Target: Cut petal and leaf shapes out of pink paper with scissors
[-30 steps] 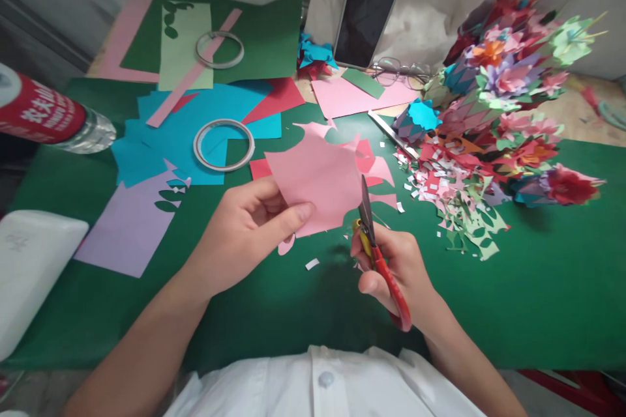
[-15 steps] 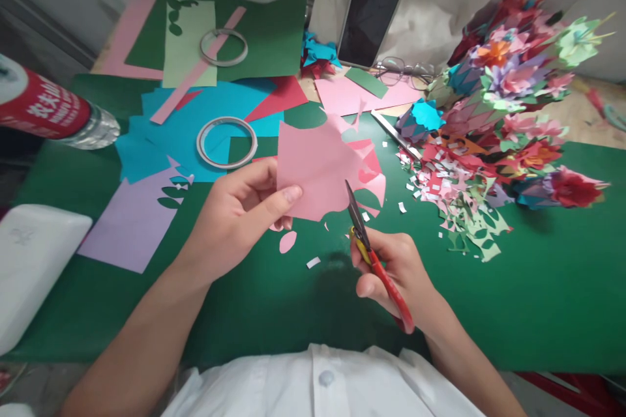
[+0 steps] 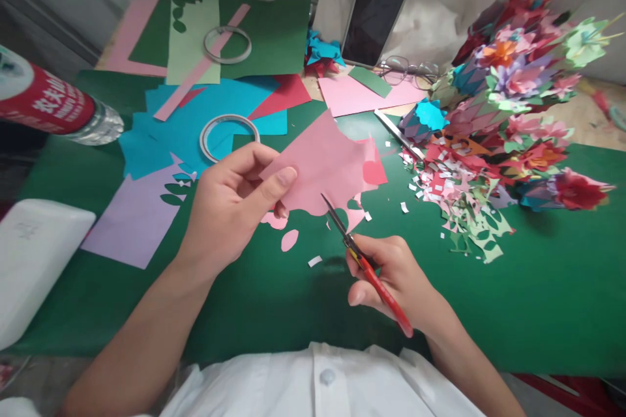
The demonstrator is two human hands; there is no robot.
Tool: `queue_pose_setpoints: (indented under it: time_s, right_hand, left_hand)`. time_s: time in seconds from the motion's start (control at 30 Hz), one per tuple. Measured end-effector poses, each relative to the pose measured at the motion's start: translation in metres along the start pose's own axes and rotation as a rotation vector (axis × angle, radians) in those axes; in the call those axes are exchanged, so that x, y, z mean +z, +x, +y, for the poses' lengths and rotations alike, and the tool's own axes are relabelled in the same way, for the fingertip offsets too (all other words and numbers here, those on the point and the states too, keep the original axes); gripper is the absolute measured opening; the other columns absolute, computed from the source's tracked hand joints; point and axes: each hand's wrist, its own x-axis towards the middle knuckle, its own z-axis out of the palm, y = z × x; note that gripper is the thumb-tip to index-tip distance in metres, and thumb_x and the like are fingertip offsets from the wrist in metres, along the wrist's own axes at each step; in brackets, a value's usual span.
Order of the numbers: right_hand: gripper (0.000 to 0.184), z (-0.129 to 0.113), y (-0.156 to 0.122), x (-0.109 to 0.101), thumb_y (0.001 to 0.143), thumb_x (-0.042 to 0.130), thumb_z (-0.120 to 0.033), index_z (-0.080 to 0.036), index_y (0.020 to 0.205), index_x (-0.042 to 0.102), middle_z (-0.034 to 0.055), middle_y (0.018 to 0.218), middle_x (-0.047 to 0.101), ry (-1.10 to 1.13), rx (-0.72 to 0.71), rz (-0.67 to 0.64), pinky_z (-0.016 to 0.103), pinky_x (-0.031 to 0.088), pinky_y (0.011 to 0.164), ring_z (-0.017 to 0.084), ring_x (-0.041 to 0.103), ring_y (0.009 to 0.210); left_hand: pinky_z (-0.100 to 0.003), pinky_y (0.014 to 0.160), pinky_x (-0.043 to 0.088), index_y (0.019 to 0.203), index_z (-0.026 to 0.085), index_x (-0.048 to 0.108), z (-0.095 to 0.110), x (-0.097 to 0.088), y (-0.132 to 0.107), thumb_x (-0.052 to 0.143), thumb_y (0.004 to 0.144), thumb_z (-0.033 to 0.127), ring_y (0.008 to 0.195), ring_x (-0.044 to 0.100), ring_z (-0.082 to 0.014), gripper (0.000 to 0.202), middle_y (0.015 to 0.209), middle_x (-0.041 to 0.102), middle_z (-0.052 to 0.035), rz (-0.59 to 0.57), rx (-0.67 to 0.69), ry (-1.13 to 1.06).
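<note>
A pink sheet of paper (image 3: 317,163) with scalloped cutouts along its right and lower edges is pinched between the thumb and fingers of my left hand (image 3: 239,202). My right hand (image 3: 391,273) grips red-handled scissors (image 3: 372,277), whose dark blades reach over the sheet's lower edge. Just under the sheet, a pink petal-shaped cutout (image 3: 289,240) lies on the green tabletop (image 3: 274,306). More pink pieces show beneath my left fingertips, partly hidden. A small white paper bit (image 3: 315,261) rests nearby.
Paper flowers (image 3: 528,78) and a heap of scraps (image 3: 454,195) occupy the right side. Two tape rolls, one on blue paper (image 3: 195,111), sit at back left. A bottle (image 3: 63,104), white box (image 3: 39,267) and lilac sheet (image 3: 137,221) are left; a phone (image 3: 381,6) leans behind.
The pink sheet has turned clockwise in my left hand, its upper corner now pointing up. The scissor tips have shifted left and slightly down along its lower edge.
</note>
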Motion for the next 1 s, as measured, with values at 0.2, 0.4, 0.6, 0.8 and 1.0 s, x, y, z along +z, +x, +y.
queue_pose_setpoints:
  time_s: [0.2, 0.4, 0.6, 0.8, 1.0]
  right_hand:
    - [0.066, 0.002, -0.001, 0.000, 0.071, 0.057, -0.081, -0.017, 0.061, 0.042, -0.0074, 0.052, 0.032, 0.029, 0.035, -0.071, 0.023, 0.019, 0.046, 0.007, 0.023, 0.050]
    - [0.066, 0.002, 0.000, 0.002, 0.073, 0.055, -0.081, -0.017, 0.061, 0.044, -0.0073, 0.051, 0.032, 0.181, 0.016, -0.009, 0.022, 0.019, 0.044, 0.006, 0.025, 0.047]
    - [0.065, 0.003, 0.000, 0.006, 0.074, 0.055, -0.081, -0.017, 0.063, 0.047, -0.0063, 0.051, 0.036, 0.172, 0.013, 0.022, 0.022, 0.022, 0.044, 0.007, 0.028, 0.047]
    - [0.067, 0.003, 0.002, 0.006, 0.074, 0.052, -0.082, -0.018, 0.059, 0.044, -0.0069, 0.051, 0.033, 0.059, -0.024, 0.038, 0.023, 0.021, 0.044, 0.007, 0.026, 0.047]
    - [0.068, 0.002, 0.002, 0.004, 0.073, 0.052, -0.083, -0.018, 0.058, 0.043, -0.0076, 0.050, 0.029, 0.033, -0.045, 0.053, 0.023, 0.018, 0.044, 0.007, 0.023, 0.047]
  left_hand:
    - [-0.017, 0.040, 0.045, 0.076, 0.022, 0.067, 0.002, 0.006, 0.002, 0.078, 0.077, 0.033, 0.042, 0.052, -0.0053, 0.016, 0.062, 0.058, 0.0063, 0.043, -0.001, -0.090]
    - [-0.018, 0.047, 0.049, 0.085, 0.020, 0.062, 0.002, 0.016, -0.003, 0.079, 0.073, 0.048, 0.052, 0.059, -0.0083, 0.035, 0.068, 0.062, 0.0037, -0.016, -0.122, -0.366]
    - [-0.020, 0.055, 0.050, 0.086, 0.018, 0.063, -0.001, 0.031, -0.017, 0.063, 0.089, 0.035, 0.061, 0.058, -0.0102, 0.017, 0.072, 0.061, 0.0010, -0.151, -0.138, -0.199]
    - [-0.021, 0.049, 0.049, 0.074, 0.017, 0.064, 0.007, 0.036, -0.022, 0.058, 0.089, 0.026, 0.053, 0.058, -0.0103, 0.018, 0.067, 0.063, 0.0006, -0.082, -0.143, 0.028]
    - [-0.021, 0.048, 0.047, 0.070, 0.018, 0.061, 0.007, 0.030, -0.019, 0.056, 0.088, 0.020, 0.053, 0.056, -0.0099, 0.019, 0.062, 0.060, 0.0018, -0.108, -0.076, 0.077]
